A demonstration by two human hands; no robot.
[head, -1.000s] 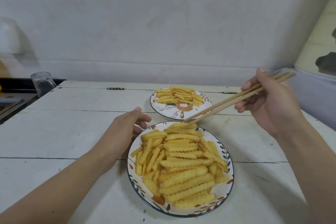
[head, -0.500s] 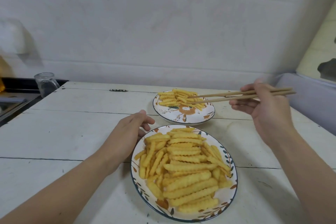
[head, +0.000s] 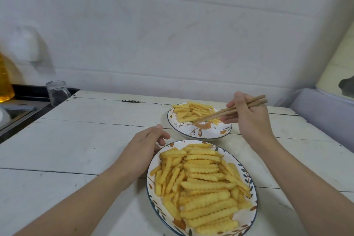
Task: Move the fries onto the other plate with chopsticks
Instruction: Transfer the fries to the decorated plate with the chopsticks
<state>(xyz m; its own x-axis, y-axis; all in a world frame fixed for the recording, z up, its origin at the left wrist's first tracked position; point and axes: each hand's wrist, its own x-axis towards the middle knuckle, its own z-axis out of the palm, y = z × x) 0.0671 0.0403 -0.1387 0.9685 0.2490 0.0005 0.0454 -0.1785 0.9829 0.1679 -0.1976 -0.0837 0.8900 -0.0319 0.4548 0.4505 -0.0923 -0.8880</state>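
A white-painted plank table (head: 80, 140) with dark seams and a small metal hinge (head: 131, 101) stands against a pale, smudged wall (head: 172, 34) — soft, even light. At the left, a clear glass mug (head: 57, 93) beside a dark counter (head: 28, 92) — amber bottle (head: 4, 82) at the edge

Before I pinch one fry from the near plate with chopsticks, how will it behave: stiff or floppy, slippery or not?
Probably stiff: the fries lie straight, none sagging over the others. The crinkled ridges should give the chopsticks some bite, so slipping seems unlikely. They look light, yet crisscrossed in a pile on the near plate, so lifting one may nudge its neighbours.
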